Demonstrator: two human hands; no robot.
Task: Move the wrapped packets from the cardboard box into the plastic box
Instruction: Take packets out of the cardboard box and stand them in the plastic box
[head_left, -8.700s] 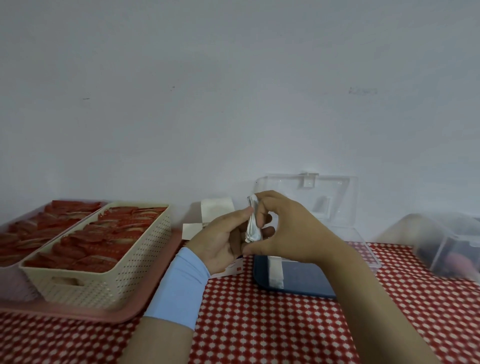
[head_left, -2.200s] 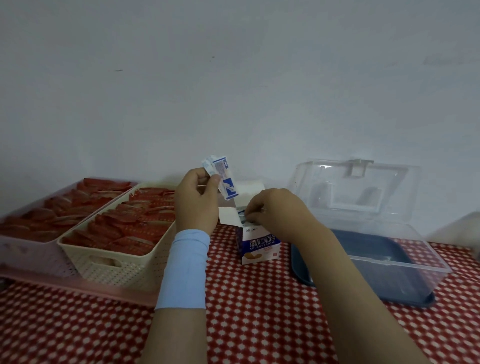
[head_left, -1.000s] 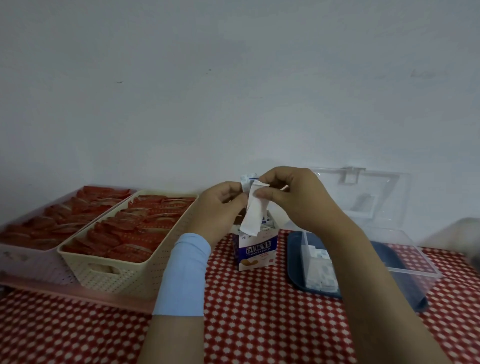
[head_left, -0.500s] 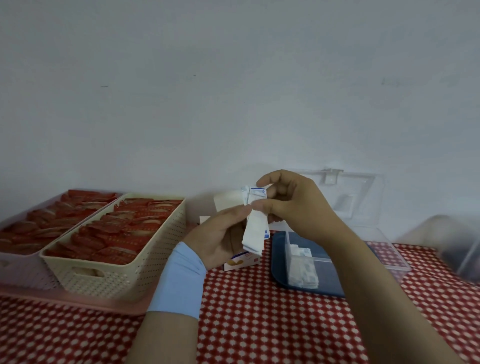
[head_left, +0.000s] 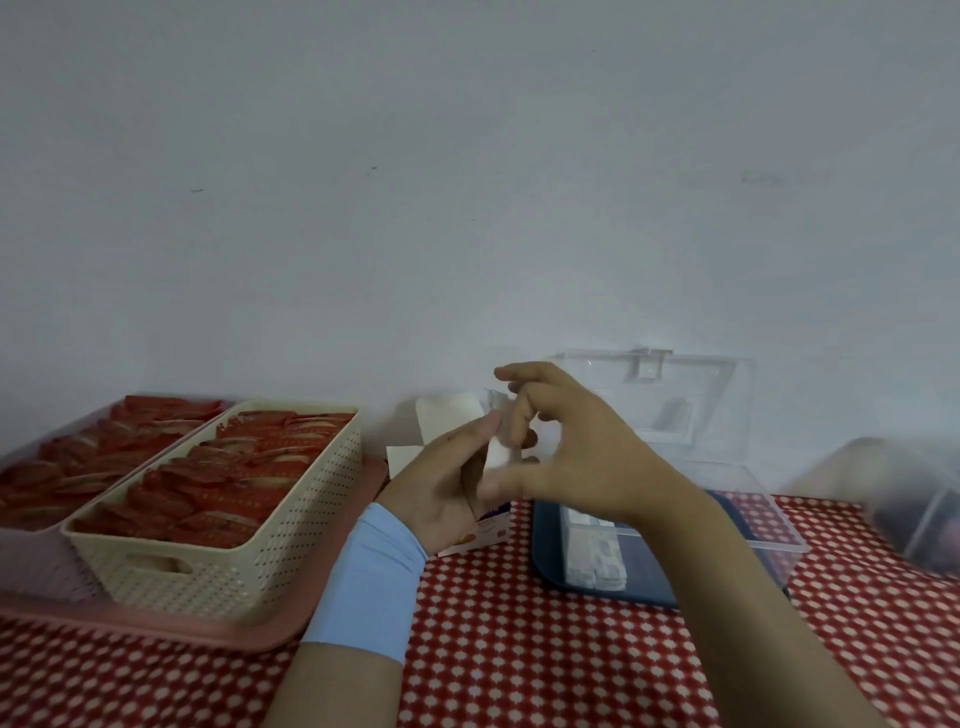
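Plastic box (head_left: 769, 525), clear, lid up, R of centre; few packets already inside at L end.
Cardboard box (head_left: 480, 532), flaps open, mostly hidden behind hands.
Left hand (head_left: 441, 488), right hand (head_left: 576, 457): fingers pinched together on wrapped packets (head_left: 497, 452), raised above cardboard box.
Advice: keep stack squared, carry R, lay flat beside others.

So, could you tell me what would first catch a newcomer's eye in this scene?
Both hands meet mid-frame: the left hand and the right hand pinch a small stack of white wrapped packets above the cardboard box. At left, a cream perforated basket full of red packets sits on a pink tray. At right, the clear plastic box stands open, with white packets inside.
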